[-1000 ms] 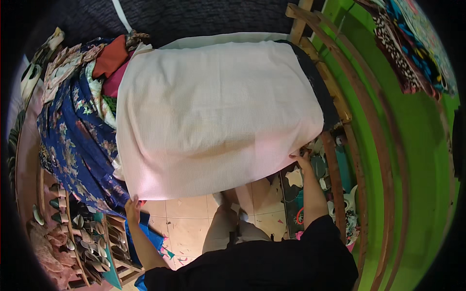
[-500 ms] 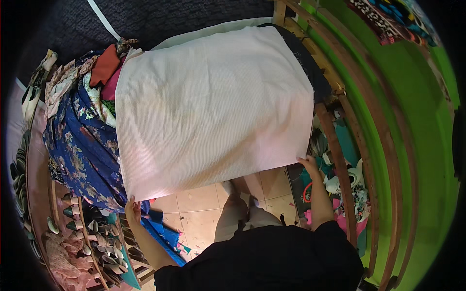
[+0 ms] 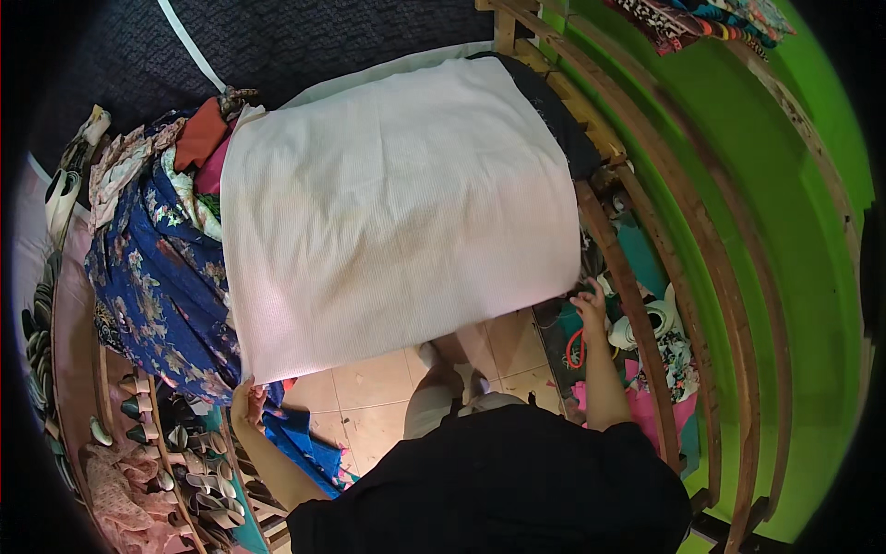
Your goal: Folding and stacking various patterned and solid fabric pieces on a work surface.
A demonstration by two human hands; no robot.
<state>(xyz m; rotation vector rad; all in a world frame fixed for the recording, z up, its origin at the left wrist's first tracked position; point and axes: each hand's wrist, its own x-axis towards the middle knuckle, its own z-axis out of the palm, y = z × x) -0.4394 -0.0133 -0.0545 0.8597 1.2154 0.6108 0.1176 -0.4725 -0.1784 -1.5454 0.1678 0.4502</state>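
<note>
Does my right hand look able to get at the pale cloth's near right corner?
Likely yes: the right hand is close beside that corner of the pale cloth, nothing visibly between.

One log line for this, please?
left hand: pinching pale cloth corner; right hand: near cloth's right corner; beside cloth: blue flowered fabric

White cloth [image 3: 397, 222]: bright, soft shadows
Floor [image 3: 374, 406]: warm and bright
Shoes [image 3: 217, 485]: dim, fuzzy
Wooden rails [image 3: 715, 254]: look bent near black edge
</note>
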